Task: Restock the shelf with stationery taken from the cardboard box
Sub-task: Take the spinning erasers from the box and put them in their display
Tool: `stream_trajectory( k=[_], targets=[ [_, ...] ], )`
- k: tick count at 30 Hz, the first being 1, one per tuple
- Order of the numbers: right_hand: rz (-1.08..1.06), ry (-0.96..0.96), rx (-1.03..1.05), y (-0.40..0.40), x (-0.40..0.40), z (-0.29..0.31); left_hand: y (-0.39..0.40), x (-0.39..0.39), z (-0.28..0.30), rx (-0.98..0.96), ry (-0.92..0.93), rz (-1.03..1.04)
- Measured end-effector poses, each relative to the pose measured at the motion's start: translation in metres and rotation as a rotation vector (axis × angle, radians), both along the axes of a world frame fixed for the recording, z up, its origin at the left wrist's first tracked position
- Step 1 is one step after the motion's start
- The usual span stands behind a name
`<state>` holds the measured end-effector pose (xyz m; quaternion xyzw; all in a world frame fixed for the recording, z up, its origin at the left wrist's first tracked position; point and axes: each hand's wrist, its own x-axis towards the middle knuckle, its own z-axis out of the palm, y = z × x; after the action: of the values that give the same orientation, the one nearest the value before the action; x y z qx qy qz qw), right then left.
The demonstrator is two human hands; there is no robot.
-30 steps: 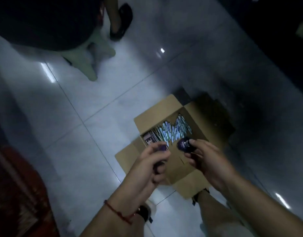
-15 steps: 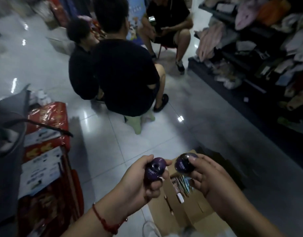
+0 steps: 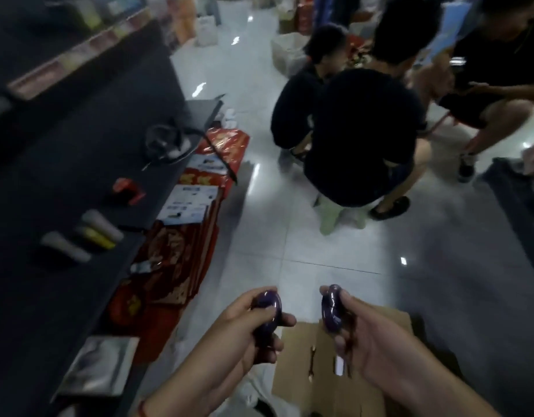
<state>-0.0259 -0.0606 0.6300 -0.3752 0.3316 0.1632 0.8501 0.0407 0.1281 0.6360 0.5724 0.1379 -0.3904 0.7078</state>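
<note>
The left hand [image 3: 238,329] has its fingers curled round a purple round item [image 3: 267,314], forming a closed grip. The right hand [image 3: 377,335] holds a second purple round item [image 3: 332,308] edge-on, fingers wrapped round it. Both items are held apart above the open cardboard box [image 3: 308,365], which stands on the tiled floor [image 3: 320,245] below the hands; its contents are too blurred to identify. The dark shelf [image 3: 49,182] runs along the left, carrying pale tubes [image 3: 101,225] and a red item [image 3: 129,189]. Red packages [image 3: 175,257] lie at its base. Seated people in black [image 3: 362,136] occupy the floor ahead.
</note>
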Motion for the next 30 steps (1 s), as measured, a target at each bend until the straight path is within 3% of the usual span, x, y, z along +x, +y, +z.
stream_trajectory(
  k=[3,7,11,17,24,30],
  targets=[
    [0.193,-0.126,-0.161,0.031,0.014,0.01,0.044,-0.011,0.008,0.072,-0.103,0.131],
    [0.456,-0.355,-0.566,0.087,0.038,0.03,0.109,-0.016,0.02,0.315,-0.341,0.251],
    [0.586,-0.542,-0.712,0.157,0.062,0.047,0.182,-0.025,0.033,0.458,-0.487,0.304],
    [0.728,-0.7,-0.664,0.295,0.104,0.064,0.328,-0.029,0.056,0.619,-0.602,0.503],
    [0.805,-0.818,-0.5,0.477,0.16,0.099,0.524,-0.027,0.109,0.948,-0.786,0.683],
    [0.904,-1.015,-0.451,0.615,0.211,0.143,0.648,-0.011,0.146,1.212,-0.813,0.701]
  ],
)
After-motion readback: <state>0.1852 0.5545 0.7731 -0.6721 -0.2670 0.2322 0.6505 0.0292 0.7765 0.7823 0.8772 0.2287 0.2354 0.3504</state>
